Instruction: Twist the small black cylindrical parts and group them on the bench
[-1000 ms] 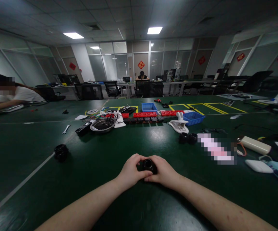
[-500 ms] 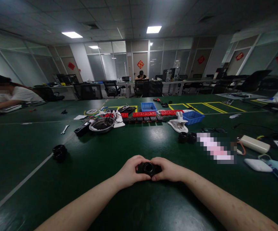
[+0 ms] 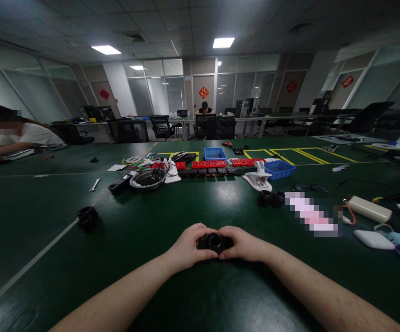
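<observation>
Both hands hold one small black part with a round hollow opening [image 3: 215,240] facing up toward me, low over the green table in the middle of the view. My left hand [image 3: 190,243] is closed round its left end, with the thumb along the near side. Round the right end, my right hand [image 3: 241,244] is closed too, and the two thumb tips almost meet. Fingers cover most of the part, so its full shape is hidden. Similar-looking black parts lie apart from the hands: a stacked pair [image 3: 87,217] on the left and two side by side [image 3: 271,198] on the right.
Across the table [image 3: 151,295] lie a wrench [image 3: 95,185], a metal bowl [image 3: 147,179] with cables, red power strips [image 3: 209,164], a white clamp stand [image 3: 258,177] and a blue bin [image 3: 279,169]. A white case [image 3: 373,240] sits at right. Two other people sit farther off.
The view has shifted very slightly. Both hands keep the same hold on the black part, with no other visible movement.
</observation>
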Available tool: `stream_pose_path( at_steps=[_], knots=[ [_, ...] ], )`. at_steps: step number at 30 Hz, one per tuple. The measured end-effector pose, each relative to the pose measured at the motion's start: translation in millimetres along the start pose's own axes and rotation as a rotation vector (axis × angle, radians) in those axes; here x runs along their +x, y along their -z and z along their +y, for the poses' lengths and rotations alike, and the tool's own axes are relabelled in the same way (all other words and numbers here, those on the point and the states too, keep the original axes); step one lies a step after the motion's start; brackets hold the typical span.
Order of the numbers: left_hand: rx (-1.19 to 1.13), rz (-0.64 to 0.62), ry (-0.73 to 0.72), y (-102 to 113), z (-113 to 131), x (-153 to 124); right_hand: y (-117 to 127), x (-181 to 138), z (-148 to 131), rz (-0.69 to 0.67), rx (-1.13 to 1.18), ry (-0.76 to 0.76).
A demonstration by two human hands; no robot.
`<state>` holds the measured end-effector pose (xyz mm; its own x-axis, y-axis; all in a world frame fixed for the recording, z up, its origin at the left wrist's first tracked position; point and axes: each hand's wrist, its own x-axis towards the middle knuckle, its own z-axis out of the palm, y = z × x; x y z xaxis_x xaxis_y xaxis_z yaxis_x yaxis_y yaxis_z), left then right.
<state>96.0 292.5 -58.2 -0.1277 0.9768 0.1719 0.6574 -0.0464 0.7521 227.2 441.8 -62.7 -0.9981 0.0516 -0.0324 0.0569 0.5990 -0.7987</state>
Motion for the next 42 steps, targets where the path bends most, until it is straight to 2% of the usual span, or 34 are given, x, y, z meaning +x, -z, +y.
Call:
stream_pose_path(
  at_steps=[8,20,25,27,30,34,37,42],
  knots=[
    [0.01,0.04,0.026,-5,0,-1,-4,1,-3,0.046,-0.01,-0.066],
    [0.079,0.212,0.146,-14,7,-2,-28,5,-8,0.356,-0.377,-0.201],
    [0.098,0.236,0.152,-15,4,0,-32,4,-13,0.393,-0.551,-0.186],
    [0.095,0.206,0.118,-12,3,0,-29,4,-12,0.376,-0.482,-0.113],
    [0.077,0.134,0.045,-5,3,0,-19,3,-7,0.247,-0.3,0.013],
    [0.042,0.041,-0.009,1,2,0,-6,2,-2,0.077,-0.125,0.042],
    [0.021,0.001,-0.013,2,1,0,-2,1,-1,0.045,-0.09,0.039],
    [0.03,0.019,-0.032,-1,-2,0,-3,1,-1,0.046,-0.14,0.057]
  ],
)
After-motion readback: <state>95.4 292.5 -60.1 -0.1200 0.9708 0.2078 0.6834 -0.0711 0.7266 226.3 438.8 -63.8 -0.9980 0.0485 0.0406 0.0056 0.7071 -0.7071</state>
